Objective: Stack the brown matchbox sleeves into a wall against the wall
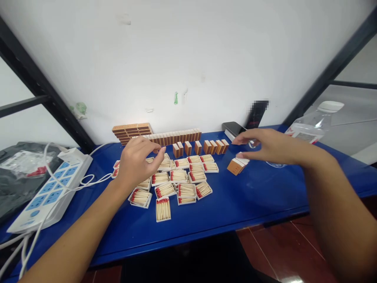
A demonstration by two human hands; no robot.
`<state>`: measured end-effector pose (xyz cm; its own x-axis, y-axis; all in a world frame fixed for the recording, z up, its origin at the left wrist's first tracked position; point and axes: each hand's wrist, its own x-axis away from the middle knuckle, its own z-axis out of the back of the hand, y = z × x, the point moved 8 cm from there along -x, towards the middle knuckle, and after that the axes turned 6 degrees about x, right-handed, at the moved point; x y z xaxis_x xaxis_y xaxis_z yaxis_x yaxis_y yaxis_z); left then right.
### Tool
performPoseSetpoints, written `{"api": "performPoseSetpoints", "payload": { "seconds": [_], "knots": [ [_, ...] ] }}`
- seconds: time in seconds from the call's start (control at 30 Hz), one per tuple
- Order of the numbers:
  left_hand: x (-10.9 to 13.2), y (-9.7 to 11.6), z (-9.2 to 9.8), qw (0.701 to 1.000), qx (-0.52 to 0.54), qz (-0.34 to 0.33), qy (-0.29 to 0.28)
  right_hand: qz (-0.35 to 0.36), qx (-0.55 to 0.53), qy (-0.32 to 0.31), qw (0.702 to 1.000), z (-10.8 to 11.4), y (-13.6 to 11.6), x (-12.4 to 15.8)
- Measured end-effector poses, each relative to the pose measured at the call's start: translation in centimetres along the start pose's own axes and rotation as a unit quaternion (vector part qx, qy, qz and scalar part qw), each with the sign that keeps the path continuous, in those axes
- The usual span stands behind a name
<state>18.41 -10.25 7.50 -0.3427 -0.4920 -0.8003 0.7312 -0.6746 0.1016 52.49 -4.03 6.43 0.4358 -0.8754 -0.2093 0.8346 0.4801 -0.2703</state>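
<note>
My left hand [137, 161] is raised over the left part of the spread match trays, fingers curled and thumb tip close to the index tip. Nothing shows between them. Below it lie several white matchbox trays [178, 175] filled with red-tipped matches, some stacked on others. A single tray [163, 209] sits nearest the front edge. On the right, my right hand [259, 145] hovers with thumb and fingers apart. Its thumb is just above a small group of brown-and-white matchboxes [237, 166]; I cannot tell if it touches them.
Upright matchboxes [206, 147] stand in a loose row behind the trays. A long tight row [176, 136] and a stack of matchboxes [132, 131] line the wall. A power strip [54, 188] with cables lies left, a phone [233, 129] and plastic bottle [316, 122] right.
</note>
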Motion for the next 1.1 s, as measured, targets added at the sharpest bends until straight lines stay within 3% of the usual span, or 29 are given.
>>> {"api": "performPoseSetpoints", "payload": {
  "seconds": [0.13, 0.3, 0.37, 0.47, 0.6, 0.77, 0.93, 1.1],
  "knots": [
    [0.1, 0.3, -0.5, 1.000, 0.010, -0.015, -0.009, 0.037, -0.004, -0.050, 0.998, -2.0, 0.8, 2.5],
    [0.2, 0.7, -0.6, 0.999, 0.010, -0.046, -0.005, 0.087, -0.016, -0.075, 0.993, -3.8, -0.5, 1.7],
    [0.1, 0.8, -0.6, 0.999, 0.022, -0.047, -0.010, 0.086, -0.027, -0.076, 0.993, -3.4, -1.2, 1.3],
    [0.2, 1.0, -0.7, 0.998, 0.054, -0.036, -0.018, 0.060, -0.076, -0.024, 0.995, -1.6, -2.9, 0.4],
    [0.2, 1.6, -1.3, 0.991, 0.125, 0.009, -0.038, 0.082, -0.251, 0.057, 0.963, -0.9, -8.1, -1.7],
    [0.3, 1.1, -1.4, 0.979, 0.184, 0.085, -0.019, 0.128, -0.406, 0.080, 0.901, -4.4, -14.1, -4.3],
    [0.3, -0.1, -1.2, 0.974, 0.195, 0.113, -0.014, 0.148, -0.441, 0.102, 0.879, -6.4, -14.8, -4.4],
    [1.2, -0.8, -3.1, 0.950, 0.224, 0.208, -0.059, 0.141, -0.406, 0.118, 0.895, -7.3, -14.3, -3.0]
  ]
}}
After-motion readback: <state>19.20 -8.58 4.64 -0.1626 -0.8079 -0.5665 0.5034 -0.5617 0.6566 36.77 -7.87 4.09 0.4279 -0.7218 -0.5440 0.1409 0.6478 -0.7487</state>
